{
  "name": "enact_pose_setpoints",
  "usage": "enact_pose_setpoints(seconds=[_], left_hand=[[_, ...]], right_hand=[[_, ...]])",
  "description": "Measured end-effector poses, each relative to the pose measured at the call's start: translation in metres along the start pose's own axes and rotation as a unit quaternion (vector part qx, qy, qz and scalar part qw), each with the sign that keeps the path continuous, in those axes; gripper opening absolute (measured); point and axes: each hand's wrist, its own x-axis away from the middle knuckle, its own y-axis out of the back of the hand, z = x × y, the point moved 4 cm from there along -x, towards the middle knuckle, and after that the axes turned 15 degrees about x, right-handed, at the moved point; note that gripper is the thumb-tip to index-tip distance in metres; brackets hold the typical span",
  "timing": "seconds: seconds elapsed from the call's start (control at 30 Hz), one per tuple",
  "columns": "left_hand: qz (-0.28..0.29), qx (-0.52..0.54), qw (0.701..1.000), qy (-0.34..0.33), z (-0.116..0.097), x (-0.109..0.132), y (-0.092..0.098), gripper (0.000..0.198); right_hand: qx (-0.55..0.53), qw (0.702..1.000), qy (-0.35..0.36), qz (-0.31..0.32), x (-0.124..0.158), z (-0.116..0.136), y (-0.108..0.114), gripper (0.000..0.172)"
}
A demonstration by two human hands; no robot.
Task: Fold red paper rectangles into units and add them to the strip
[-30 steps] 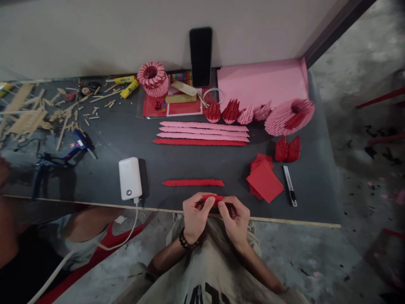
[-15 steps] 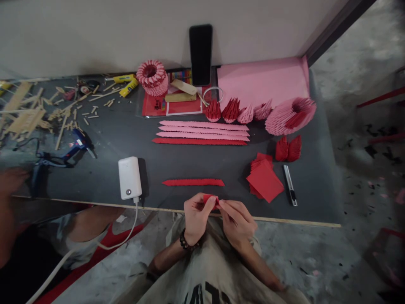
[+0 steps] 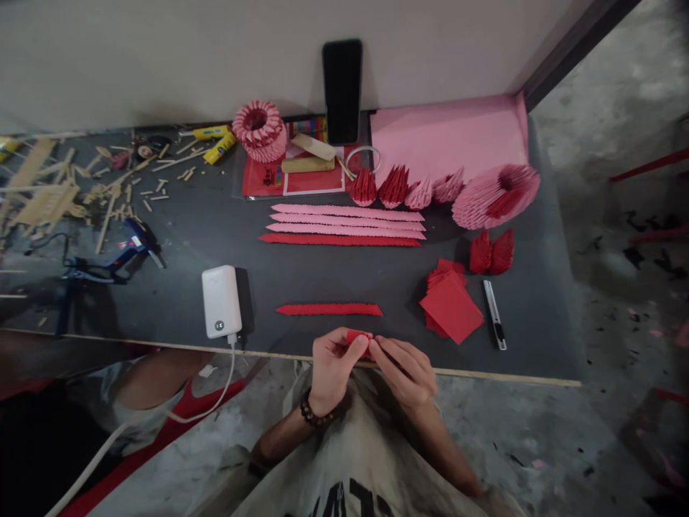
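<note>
A small piece of red paper (image 3: 355, 335) is pinched between my two hands at the table's front edge; the fingers cover most of it. My left hand (image 3: 332, 370) grips its left side, thumb on top. My right hand (image 3: 406, 373) pinches its right end with the fingertips. Just beyond lies a short red folded-paper strip (image 3: 329, 309). To the right is a stack of red paper rectangles (image 3: 455, 305), with a utility knife (image 3: 494, 316) beside it. Farther back, a long red strip (image 3: 339, 240) lies in front of several pink strips (image 3: 347, 221).
A white power bank (image 3: 221, 301) with a cable stands left of my hands. Farther left are a glue gun (image 3: 115, 262) and scattered wood sticks (image 3: 48, 187). Folded-paper pieces (image 3: 495, 197) line the back right, near a phone (image 3: 342, 93). Another person's leg (image 3: 156, 380) is at lower left.
My right fingers have shifted slightly at the red paper's right end. The other person's hand at the far left has gone out of view. The things on the table stay put.
</note>
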Motion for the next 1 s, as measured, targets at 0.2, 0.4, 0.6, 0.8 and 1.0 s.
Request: enact_pose_setpoints(seconds=[0.2, 0.4, 0.6, 0.8, 1.0], left_hand=[[0.015, -0.051, 0.998, -0.020, -0.006, -0.002, 0.000, 0.031], [0.027, -0.142, 0.988, -0.055, -0.006, -0.003, -0.002, 0.032], [0.036, -0.161, 0.984, -0.061, -0.007, -0.001, -0.003, 0.032], [0.068, -0.131, 0.989, -0.017, 0.003, 0.000, 0.001, 0.030], [0.078, -0.150, 0.986, -0.002, -0.001, -0.003, 0.003, 0.023]], right_hand=[[-0.113, 0.985, -0.121, 0.045, -0.015, 0.003, 0.003, 0.030], [-0.174, 0.938, -0.285, 0.092, -0.021, 0.009, -0.003, 0.011], [-0.218, 0.907, -0.342, 0.111, -0.027, 0.006, -0.007, 0.018], [-0.224, 0.896, -0.379, 0.054, -0.023, 0.004, -0.008, 0.019], [-0.141, 0.941, -0.302, 0.050, -0.027, 0.007, 0.000, 0.009]])
